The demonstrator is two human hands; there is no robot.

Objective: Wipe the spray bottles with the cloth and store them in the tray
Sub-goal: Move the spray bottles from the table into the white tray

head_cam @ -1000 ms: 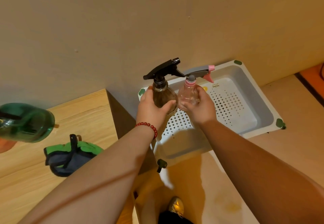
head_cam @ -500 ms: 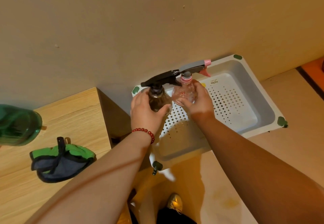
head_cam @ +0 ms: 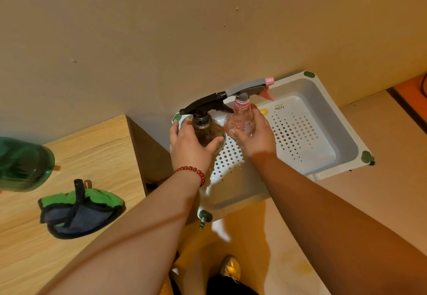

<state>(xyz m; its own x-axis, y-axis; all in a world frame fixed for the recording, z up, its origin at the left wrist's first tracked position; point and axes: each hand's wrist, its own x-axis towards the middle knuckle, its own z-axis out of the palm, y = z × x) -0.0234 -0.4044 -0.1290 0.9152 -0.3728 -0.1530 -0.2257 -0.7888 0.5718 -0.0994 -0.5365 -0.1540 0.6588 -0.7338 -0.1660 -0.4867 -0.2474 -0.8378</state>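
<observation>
Holding two spray bottles upright, side by side, over the far-left part of the tray [head_cam: 342,133]. Gripping the brown bottle [head_cam: 209,130] with the left hand [head_cam: 188,149], fingers wrapping its round body, black trigger head pointing left. Gripping the clear pink bottle [head_cam: 239,122] with the right hand [head_cam: 256,136], fingers closing around its lower body, grey trigger head with pink nozzle pointing right. Standing very close, the two heads almost touching at the middle. Possibly resting on the tray floor already, but hard to tell, because the hands are covering the bottoms.

Lying on the floor [head_cam: 381,202] against the wall [head_cam: 208,29], the tray being white with a perforated bottom, green corner pieces and a small label near its far edge. Wearing a red bead bracelet [head_cam: 193,172] on the left wrist.

Lying to the left on the wooden table [head_cam: 97,147], well apart from the bottles, the green and dark grey cloth [head_cam: 80,209], crumpled, with a black loop on top. Standing at the left edge of the table, a green translucent bottle [head_cam: 22,164], only partly in view. Showing near the bottom edge, a shoe [head_cam: 230,269].
</observation>
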